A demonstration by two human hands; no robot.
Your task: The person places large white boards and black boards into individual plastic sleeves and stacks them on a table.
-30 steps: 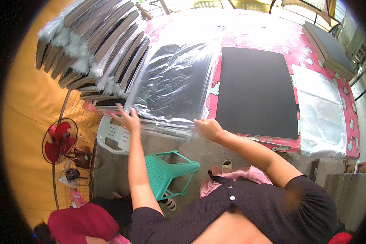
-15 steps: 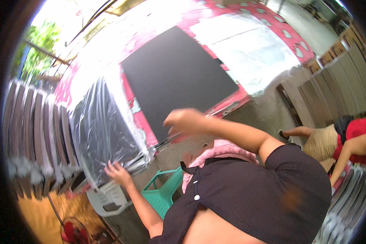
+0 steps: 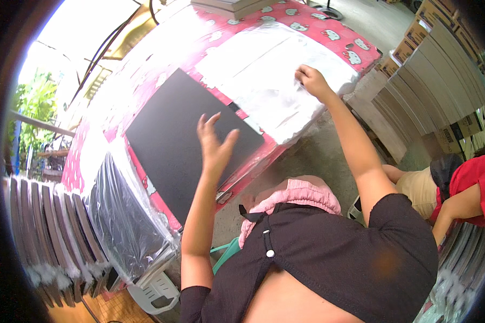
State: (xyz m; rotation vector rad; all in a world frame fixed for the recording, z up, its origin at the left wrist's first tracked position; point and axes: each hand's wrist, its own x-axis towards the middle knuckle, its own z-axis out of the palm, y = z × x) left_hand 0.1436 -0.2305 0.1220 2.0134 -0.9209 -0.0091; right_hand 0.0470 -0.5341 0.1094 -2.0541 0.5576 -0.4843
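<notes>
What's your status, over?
Left hand open over black board. Right hand curled over white plastic sheets, grip unclear. Wrapped board beside black one. Nothing visibly blocking hands.

Black board (image 3: 170, 134) was partly hidden by left hand (image 3: 215, 152), green stool (image 3: 229, 255) mostly by shirt (image 3: 334, 250); co-worker (image 3: 471, 185) was cropped right.
</notes>
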